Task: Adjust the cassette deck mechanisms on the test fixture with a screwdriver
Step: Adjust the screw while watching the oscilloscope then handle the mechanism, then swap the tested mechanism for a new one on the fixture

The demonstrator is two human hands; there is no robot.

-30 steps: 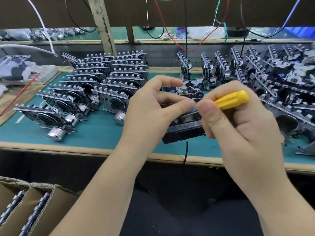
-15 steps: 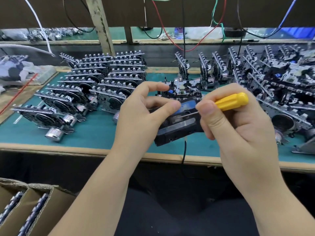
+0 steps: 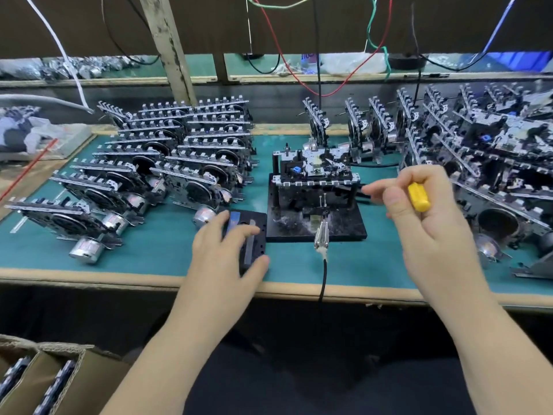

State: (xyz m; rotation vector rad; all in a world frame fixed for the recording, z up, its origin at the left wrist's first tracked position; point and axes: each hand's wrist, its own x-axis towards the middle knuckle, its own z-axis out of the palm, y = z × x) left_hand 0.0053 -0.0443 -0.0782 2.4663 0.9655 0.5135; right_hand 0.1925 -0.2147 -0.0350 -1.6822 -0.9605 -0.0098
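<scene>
The left hand (image 3: 223, 253) rests on a black cassette tape (image 3: 250, 235) lying flat on the green bench mat (image 3: 167, 253), fingers and thumb loosely around its edges, just left of the black test fixture (image 3: 314, 211). A cassette deck mechanism (image 3: 314, 169) sits on the fixture. The right hand (image 3: 431, 223), right of the fixture, grips a yellow-handled screwdriver (image 3: 418, 196) in curled fingers. Stacked mechanisms (image 3: 167, 163) fill the left side

Even, bright overhead light falls on the bench (image 3: 167, 259), with soft shadows. Metal parts glint. Wide-angle bending shows at the edges; the right hand (image 3: 425, 223) is slightly motion-blurred.
</scene>
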